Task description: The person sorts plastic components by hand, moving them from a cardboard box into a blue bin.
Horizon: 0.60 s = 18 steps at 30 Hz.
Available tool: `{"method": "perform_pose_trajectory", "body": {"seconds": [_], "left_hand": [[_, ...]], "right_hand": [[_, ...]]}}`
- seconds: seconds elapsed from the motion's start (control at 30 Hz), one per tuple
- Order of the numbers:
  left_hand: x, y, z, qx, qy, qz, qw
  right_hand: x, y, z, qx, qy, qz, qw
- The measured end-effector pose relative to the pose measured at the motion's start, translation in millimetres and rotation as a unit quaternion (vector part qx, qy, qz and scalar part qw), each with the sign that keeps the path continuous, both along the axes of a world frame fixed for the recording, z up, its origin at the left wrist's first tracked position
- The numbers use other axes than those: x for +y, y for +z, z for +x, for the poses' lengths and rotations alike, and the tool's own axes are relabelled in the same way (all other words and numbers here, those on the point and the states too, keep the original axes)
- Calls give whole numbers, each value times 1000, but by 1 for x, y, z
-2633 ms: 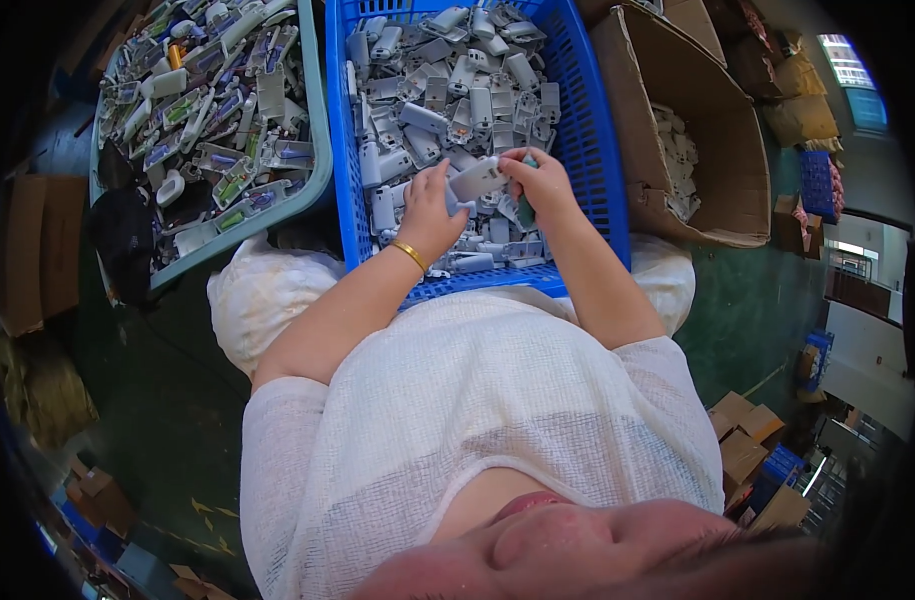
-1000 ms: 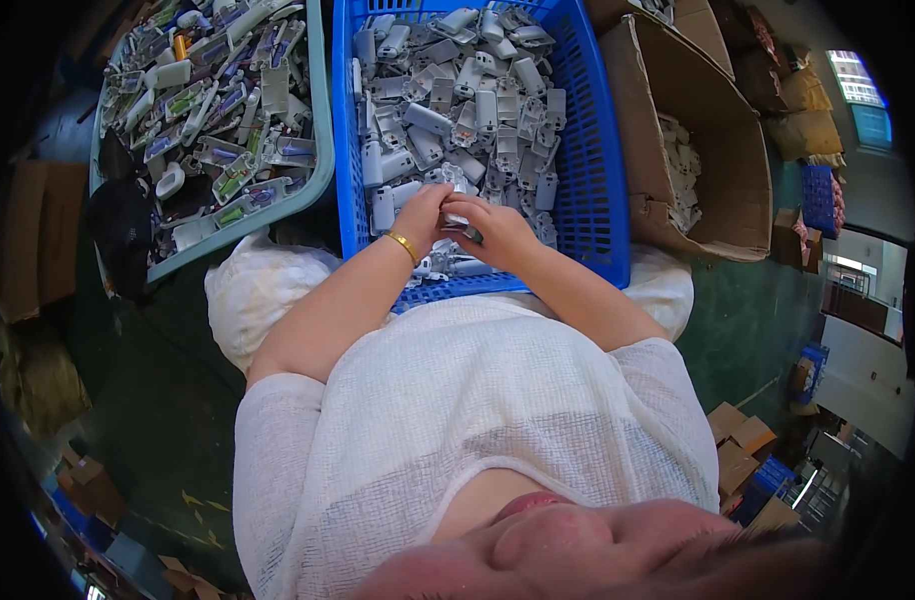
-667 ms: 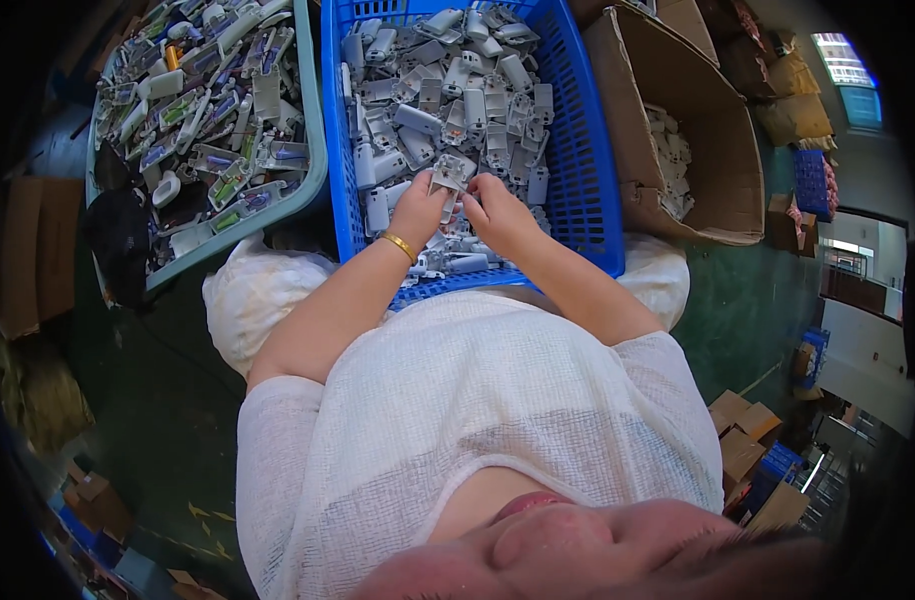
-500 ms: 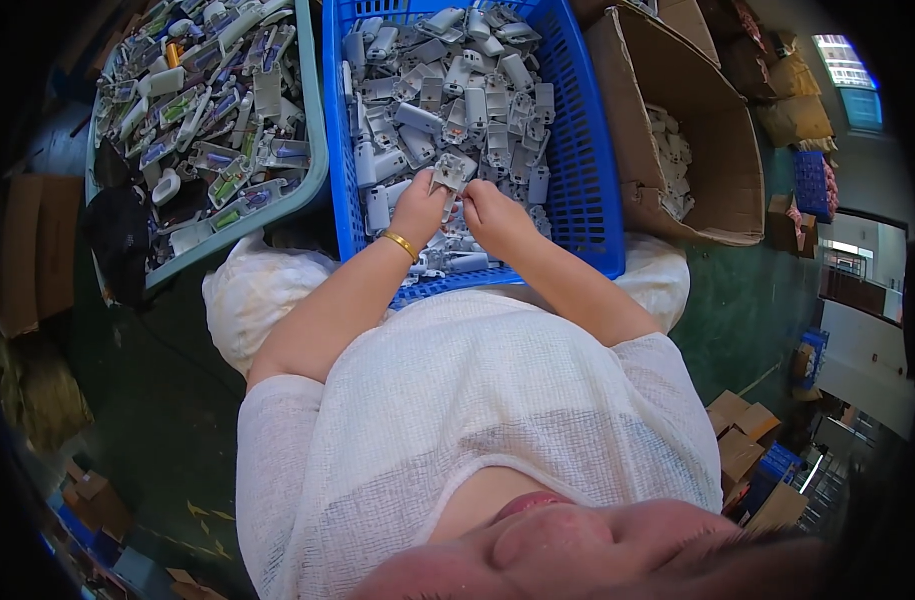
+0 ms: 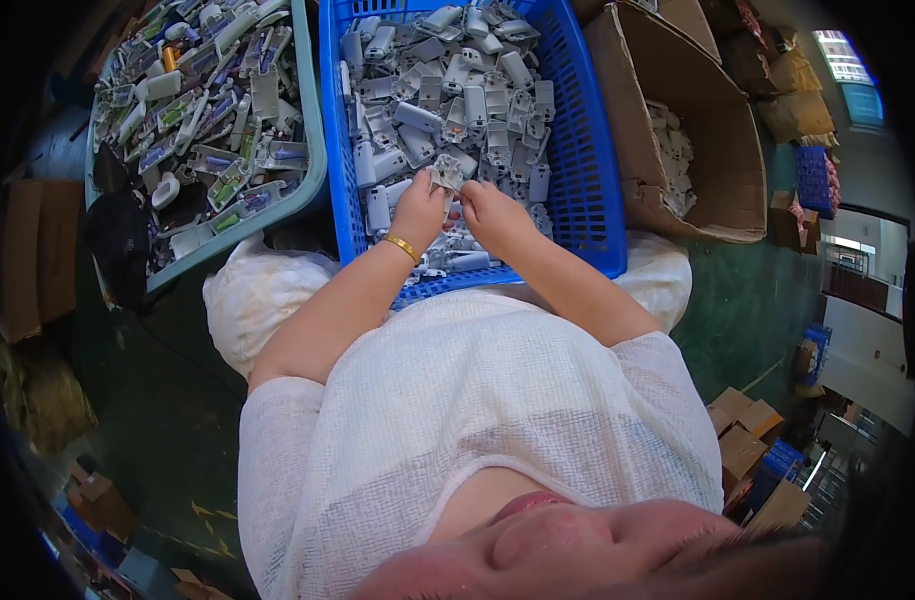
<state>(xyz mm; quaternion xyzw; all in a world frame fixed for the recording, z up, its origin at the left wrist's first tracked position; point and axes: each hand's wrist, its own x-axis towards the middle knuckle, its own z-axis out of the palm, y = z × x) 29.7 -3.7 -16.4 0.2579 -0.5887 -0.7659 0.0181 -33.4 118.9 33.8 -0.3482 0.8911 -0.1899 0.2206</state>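
From the head view, we work over a blue crate point(image 5: 578, 150) heaped with grey plastic parts, hemmed by a teal tray point(image 5: 313, 170) on its left edge and a cardboard box point(image 5: 718, 150) on its right. A small grey plastic part point(image 5: 446, 177), pale and angular, sits above the crate's near edge. Our left hand point(image 5: 418, 212) and right hand point(image 5: 493, 215) both pinch it, fingers curled.

You see even, bright light at centre — a glaring window point(image 5: 846, 70) top right, black fisheye corners, bent edges, soft blur below.
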Motion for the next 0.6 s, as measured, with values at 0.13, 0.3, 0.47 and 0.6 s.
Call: {"method": "perform_pose_trajectory", "body": {"seconds": [0.13, 0.3, 0.47, 0.6], "left_hand": [[0, 1, -1, -38, 0, -43, 998], [-2, 2, -3, -95, 35, 14, 995], [-5, 0, -1, -83, 43, 2, 996], [-3, 0, -1, -60, 34, -27, 997]], "right_hand": [[-8, -5, 7, 17, -21, 33, 999], [-18, -15, 2, -89, -90, -11, 992], [-16, -15, -1, -28, -69, -52, 996], [-12, -7, -5, -22, -4, -2, 1000]]}}
